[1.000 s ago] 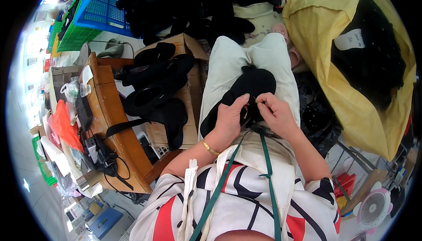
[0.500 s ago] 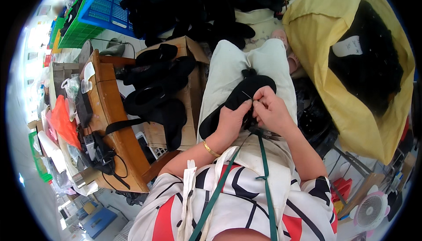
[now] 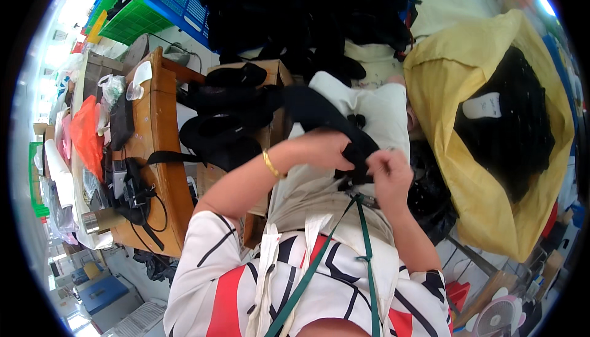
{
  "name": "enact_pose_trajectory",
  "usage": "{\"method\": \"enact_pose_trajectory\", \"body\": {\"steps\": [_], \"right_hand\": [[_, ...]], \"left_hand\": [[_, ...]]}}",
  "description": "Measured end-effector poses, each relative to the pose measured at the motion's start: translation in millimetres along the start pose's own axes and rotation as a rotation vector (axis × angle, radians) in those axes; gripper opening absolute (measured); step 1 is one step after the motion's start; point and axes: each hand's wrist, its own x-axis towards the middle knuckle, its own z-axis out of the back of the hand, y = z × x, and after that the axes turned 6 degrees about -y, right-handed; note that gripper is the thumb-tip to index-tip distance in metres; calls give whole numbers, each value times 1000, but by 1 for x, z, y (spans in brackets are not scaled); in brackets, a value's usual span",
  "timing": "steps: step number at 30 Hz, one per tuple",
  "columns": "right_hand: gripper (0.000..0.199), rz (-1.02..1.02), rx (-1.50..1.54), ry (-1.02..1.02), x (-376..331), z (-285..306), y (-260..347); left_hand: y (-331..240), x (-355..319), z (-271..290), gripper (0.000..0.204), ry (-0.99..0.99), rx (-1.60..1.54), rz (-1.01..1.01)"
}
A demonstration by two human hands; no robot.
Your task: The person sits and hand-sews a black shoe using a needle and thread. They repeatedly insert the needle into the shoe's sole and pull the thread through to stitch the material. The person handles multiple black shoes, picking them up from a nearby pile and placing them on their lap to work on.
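A black cloth shoe (image 3: 319, 111) is held tilted over my lap. My left hand (image 3: 327, 149) is closed around its near side, with the fingers partly hidden. Just right of the shoe, my right hand (image 3: 391, 170) is closed, thumb and fingers pinched together. What sits in that pinch, if anything, is too small and blurred to make out. Light-coloured trousers or an apron (image 3: 384, 106) lie under the shoe. A dark green strap (image 3: 364, 223) runs down my front below the hands.
Several black shoes (image 3: 212, 129) rest on a cardboard box (image 3: 279, 70) to the left, beside a wooden table (image 3: 157, 183). Ahead stands a blue crate (image 3: 175, 8) heaped with black items. A yellow sack (image 3: 436, 85) holding black pieces is at the right, above a small fan (image 3: 495, 318).
The shoe has been lifted and turned, its far end swinging up left. My right hand has come away to the right and nearer me. The needle seen earlier no longer shows.
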Motion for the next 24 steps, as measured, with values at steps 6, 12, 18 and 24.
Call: {"method": "enact_pose_trajectory", "body": {"steps": [6, 12, 18, 24], "right_hand": [[15, -639, 802, 64, -10, 5, -26], [15, -765, 1021, 42, -13, 36, -55], [17, -753, 1087, -179, 8, 89, -60], [15, -517, 1230, -464, 8, 134, -87]], "left_hand": [[19, 11, -33, 24, -184, 465, -231], [16, 0, -75, 15, -622, -81, -111], [29, 9, -97, 21, -661, 55, -69], [41, 15, -97, 27, -493, -121, 107]]}}
